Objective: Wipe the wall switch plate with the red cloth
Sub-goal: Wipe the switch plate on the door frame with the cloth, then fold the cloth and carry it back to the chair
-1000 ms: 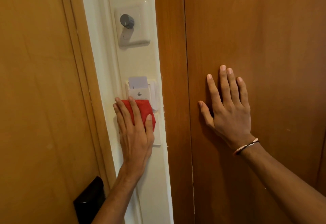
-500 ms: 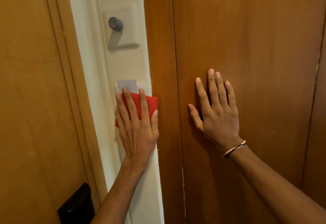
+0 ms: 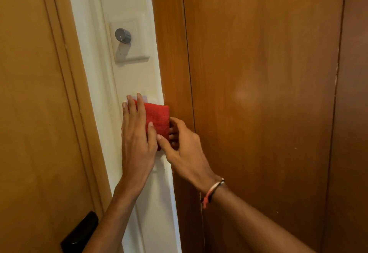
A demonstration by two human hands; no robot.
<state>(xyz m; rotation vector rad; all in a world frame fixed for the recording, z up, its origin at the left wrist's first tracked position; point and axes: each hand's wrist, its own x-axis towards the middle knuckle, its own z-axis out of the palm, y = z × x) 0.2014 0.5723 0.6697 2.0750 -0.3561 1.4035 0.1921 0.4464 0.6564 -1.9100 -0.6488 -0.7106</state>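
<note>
A folded red cloth (image 3: 158, 118) lies flat against the cream wall strip, covering the lower switch plate (image 3: 157, 166); only the plate's bottom corner shows below my hands. My left hand (image 3: 137, 139) presses the cloth with its fingers spread over the left half. My right hand (image 3: 183, 149) has its thumb and fingertips on the cloth's lower right edge. A white key card (image 3: 143, 98) pokes out just above my left fingertips.
Above on the same wall strip sits a white plate (image 3: 137, 51) with a grey round knob (image 3: 123, 35). A wooden door (image 3: 29, 113) with a black handle (image 3: 79, 234) stands to the left. Wooden panels (image 3: 268, 93) fill the right side.
My right hand left the wooden panel and came over to the cloth's right edge. My left hand stayed on the cloth, which sits a little further right.
</note>
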